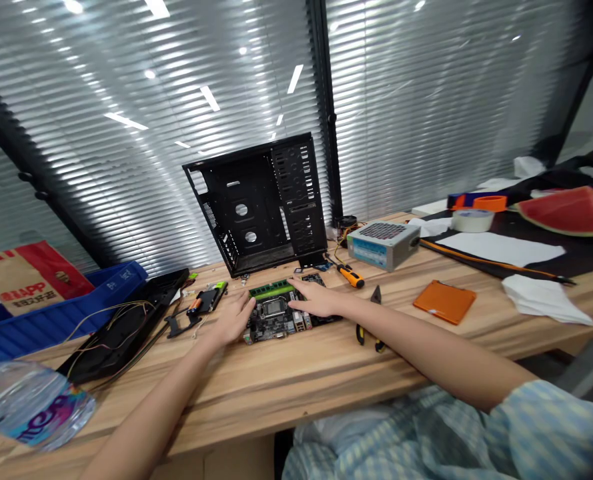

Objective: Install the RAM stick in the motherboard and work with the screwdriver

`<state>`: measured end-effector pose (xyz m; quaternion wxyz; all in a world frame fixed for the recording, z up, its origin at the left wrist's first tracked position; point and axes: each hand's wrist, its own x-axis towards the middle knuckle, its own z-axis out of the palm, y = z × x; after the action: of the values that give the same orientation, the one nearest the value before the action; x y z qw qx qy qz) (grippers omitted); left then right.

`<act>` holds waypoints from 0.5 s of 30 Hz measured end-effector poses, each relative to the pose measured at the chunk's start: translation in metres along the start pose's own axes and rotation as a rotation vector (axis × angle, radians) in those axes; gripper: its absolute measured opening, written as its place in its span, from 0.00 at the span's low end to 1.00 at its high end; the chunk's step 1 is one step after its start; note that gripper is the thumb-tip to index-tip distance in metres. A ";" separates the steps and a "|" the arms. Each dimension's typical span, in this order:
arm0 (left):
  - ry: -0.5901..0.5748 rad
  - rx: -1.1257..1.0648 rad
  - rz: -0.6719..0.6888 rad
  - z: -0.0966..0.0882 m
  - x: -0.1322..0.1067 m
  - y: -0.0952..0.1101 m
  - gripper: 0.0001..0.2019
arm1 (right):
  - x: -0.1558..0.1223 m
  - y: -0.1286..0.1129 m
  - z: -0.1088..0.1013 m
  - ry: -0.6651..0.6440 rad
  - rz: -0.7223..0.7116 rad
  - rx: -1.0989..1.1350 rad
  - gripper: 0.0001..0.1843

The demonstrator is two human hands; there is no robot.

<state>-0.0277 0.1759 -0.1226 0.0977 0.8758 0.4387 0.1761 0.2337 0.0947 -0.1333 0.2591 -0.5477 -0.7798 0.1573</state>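
Slatted blinds (pixel 406 100) behind glass back a wood-grain table (pixel 256 393), where a motherboard (pixel 276 327) lies flat near the middle; take it as the dial's centre, twelve pointing away from the person. At nine o'clock, the left hand (pixel 237 316) touches its edge, fingers close together; whether they pinch it, I cannot tell. At two o'clock, the right hand (pixel 319 297) reaches over it, thumb and forefinger spread apart, the other fingers hidden.

Steadying it well probably means light, even contact at the edges, with fingertips off the exposed CPU socket (pixel 275 307) and any push on the green memory module (pixel 269 289) kept straight down.

Open and upright, a black PC case (pixel 256 200) stands at twelve. An orange-handled screwdriver (pixel 350 275) and a power supply (pixel 383 245) lie toward two. Pliers (pixel 375 295) at three are partly covered by the right forearm and could catch it. Toward eight stands a water bottle (pixel 41 407), a spill risk if knocked.
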 end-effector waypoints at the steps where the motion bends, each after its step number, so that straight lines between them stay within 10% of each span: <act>1: -0.006 0.001 0.003 0.000 0.000 0.000 0.37 | 0.000 0.000 0.000 -0.004 0.003 0.000 0.42; 15: 0.020 -0.125 -0.031 0.000 -0.001 0.001 0.35 | -0.002 -0.007 -0.007 -0.022 0.023 -0.019 0.44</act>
<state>-0.0276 0.1745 -0.1225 0.1506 0.8592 0.4414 0.2104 0.2331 0.0903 -0.1242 0.2433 -0.5572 -0.7779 0.1589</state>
